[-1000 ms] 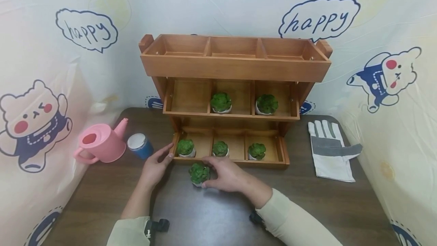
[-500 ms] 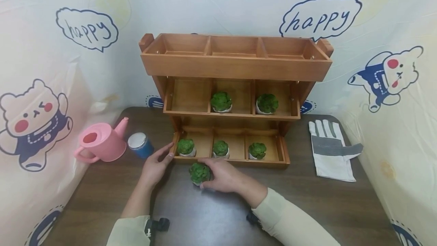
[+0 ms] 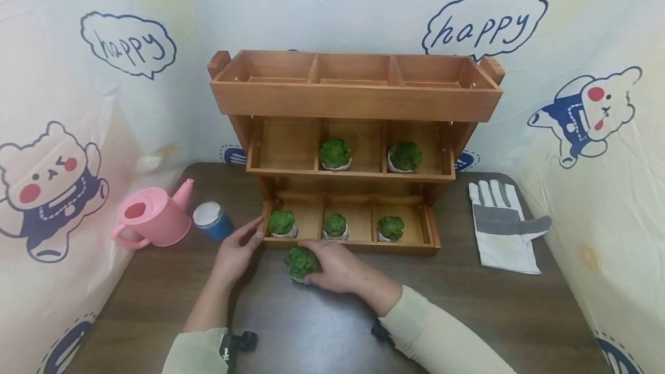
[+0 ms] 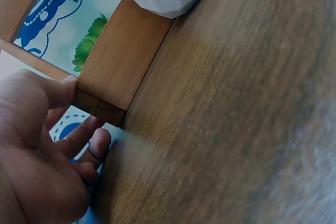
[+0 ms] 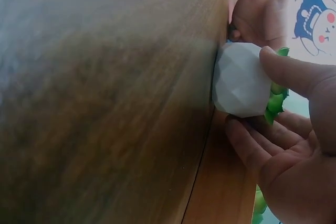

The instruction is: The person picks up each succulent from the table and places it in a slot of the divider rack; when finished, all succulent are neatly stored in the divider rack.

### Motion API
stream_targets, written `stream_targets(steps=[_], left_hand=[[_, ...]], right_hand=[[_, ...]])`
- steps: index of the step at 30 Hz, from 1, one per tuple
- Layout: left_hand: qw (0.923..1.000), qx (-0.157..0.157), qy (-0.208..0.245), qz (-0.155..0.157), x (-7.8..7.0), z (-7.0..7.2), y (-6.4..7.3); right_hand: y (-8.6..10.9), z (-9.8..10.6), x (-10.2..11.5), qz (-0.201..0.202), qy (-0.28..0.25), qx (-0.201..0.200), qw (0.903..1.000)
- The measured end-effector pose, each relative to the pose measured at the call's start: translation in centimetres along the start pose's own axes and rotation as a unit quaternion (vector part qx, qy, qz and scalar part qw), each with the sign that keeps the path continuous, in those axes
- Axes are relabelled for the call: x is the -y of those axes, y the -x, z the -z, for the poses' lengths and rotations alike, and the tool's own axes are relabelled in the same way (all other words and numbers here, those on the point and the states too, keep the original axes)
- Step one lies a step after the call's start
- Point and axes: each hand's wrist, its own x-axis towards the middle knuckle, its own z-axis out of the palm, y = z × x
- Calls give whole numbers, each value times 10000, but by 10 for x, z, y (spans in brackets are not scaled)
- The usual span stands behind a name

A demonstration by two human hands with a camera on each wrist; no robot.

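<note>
A small potted succulent point(image 3: 300, 262) stands on the table in front of the lowest tier, its faceted white pot point(image 5: 241, 80) resting on the tabletop in the right wrist view. My right hand point(image 3: 337, 265) holds it, thumb on one side of the pot and fingers on the other. At the left front corner of the wooden plant stand point(image 3: 356, 101), my left hand point(image 3: 234, 255) grips the bottom tier. Its thumb lies at the corner rim in the left wrist view, with the other fingers bent beside the end wall point(image 4: 97, 107).
Three succulents sit in the bottom tier, including a middle one point(image 3: 335, 225). The middle tier holds two more, one at right point(image 3: 405, 156). A pink watering can point(image 3: 156, 218) and blue jar point(image 3: 213, 221) stand left; a work glove point(image 3: 504, 227) lies right.
My right hand has slid slightly left, its fingers coming farther round the far side of the loose succulent. That plant has barely shifted. My left hand stays at the stand's corner.
</note>
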Motion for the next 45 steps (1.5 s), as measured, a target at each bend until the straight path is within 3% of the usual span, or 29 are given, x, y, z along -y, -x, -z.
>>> stream_targets(steps=[14, 28, 45], left_hand=[[10000, 39, 24, 63, -4, 2, 2], [10000, 52, 29, 59, -1, 2, 0], [9999, 33, 112, -30, -2, 2, 1]], right_hand=[[3, 3, 2, 106, -42, -146, 9998], [10, 31, 17, 173, -263, -463, 9984], [2, 64, 32, 492, -333, -923, 9940]])
